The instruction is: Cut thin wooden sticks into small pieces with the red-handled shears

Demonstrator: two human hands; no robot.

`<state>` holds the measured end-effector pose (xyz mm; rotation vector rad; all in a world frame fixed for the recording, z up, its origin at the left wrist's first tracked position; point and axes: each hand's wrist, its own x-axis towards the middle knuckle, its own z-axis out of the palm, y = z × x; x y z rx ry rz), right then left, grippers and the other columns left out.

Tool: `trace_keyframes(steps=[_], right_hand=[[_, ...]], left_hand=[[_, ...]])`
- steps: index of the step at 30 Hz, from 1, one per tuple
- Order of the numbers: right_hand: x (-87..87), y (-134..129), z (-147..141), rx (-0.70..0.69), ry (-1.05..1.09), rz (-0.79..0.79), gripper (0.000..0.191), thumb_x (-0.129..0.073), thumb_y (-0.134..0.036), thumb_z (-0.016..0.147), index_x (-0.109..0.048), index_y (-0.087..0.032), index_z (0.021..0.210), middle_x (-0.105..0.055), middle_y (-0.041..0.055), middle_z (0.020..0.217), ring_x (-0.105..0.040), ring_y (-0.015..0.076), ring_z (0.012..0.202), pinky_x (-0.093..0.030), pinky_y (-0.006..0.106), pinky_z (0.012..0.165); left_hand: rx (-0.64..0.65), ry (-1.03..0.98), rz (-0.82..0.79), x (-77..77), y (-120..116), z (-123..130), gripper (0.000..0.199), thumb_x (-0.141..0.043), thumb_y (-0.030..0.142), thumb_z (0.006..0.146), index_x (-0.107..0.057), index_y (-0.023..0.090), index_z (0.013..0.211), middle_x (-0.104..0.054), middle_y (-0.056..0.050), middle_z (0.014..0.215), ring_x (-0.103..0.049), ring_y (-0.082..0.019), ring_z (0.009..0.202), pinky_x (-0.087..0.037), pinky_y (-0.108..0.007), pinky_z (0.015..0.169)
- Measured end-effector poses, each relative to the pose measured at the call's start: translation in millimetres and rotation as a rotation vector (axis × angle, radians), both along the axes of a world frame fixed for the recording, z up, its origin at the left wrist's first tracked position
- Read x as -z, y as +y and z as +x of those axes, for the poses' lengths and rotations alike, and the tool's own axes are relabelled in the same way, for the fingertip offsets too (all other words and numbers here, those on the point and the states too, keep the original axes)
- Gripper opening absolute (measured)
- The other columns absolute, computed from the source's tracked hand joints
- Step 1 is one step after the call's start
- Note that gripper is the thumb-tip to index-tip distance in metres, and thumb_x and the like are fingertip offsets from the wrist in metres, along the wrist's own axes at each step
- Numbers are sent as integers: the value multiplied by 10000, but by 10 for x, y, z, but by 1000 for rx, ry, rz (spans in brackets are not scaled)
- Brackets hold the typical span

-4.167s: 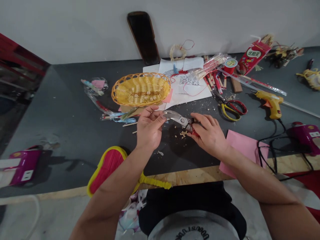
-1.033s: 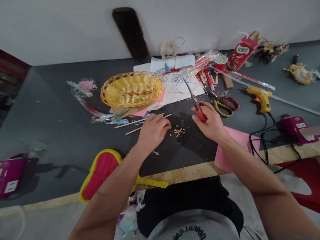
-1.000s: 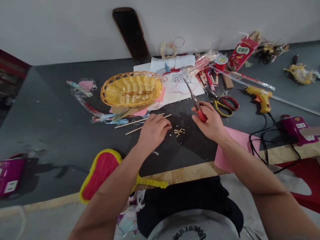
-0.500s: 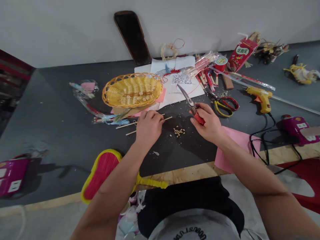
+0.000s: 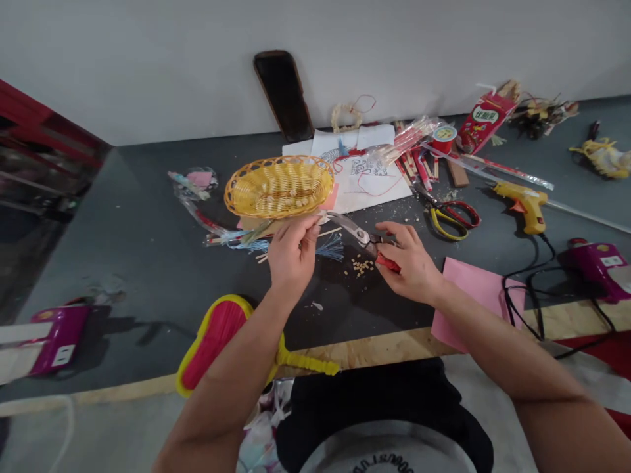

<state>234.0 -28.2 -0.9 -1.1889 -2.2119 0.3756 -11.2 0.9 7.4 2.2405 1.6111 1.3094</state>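
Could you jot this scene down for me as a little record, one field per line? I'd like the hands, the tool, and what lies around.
Right hand: holds the red-handled cutter
Left hand: fingertips by the cutter's blade end; anything pinched there is too small to tell
Small pale pieces: loose on the table, below the cutter
Yellow basket: beyond the left hand, a few pale bits inside
Other tools: scissors, yellow glue gun
Against the wall: dark phone-like slab, leaning
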Motion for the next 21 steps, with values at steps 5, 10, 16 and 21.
trace_keyframes(steps=[5, 10, 16, 21], right_hand=[[-44, -31, -21, -8, -15, -16, 95, -610, -169, 846, -657, -204, 921, -473, 149, 1456, -476, 360, 1242, -460, 553, 955], [-58, -62, -46, -20, -19, -11, 96, -617, -201, 861, -671, -216, 939, -475, 140, 1466, -460, 360, 1263, -445, 562, 974], [-71, -81, -56, -43, 6, 5, 86, -612, -214, 870, -667, -217, 936, -476, 141, 1464, -455, 358, 1269, -448, 574, 981], [-80, -93, -67, -56, 21, -3, 65, -606, -241, 889, -659, -222, 922, -477, 138, 1464, -462, 341, 1274, -447, 573, 1001]], left_hand=[[-79, -178, -35, 2, -34, 10, 235, -552, 368, 985, -709, 194, 1005, -770, -28, 871, -713, -148, 783, -540, -266, 765], [-69, -152, -47, -94, -134, 80, 191, -566, 325, 971, -693, 185, 991, -747, 3, 762, -670, -104, 607, -520, -220, 654], [-12, -174, -128, -167, -196, 132, 183, -561, 318, 959, -674, 178, 925, -686, 17, 636, -609, -90, 504, -469, -196, 543], [-18, -202, -159, -206, -211, 136, 187, -570, 329, 946, -671, 179, 899, -691, 4, 658, -596, -94, 524, -463, -202, 546]])
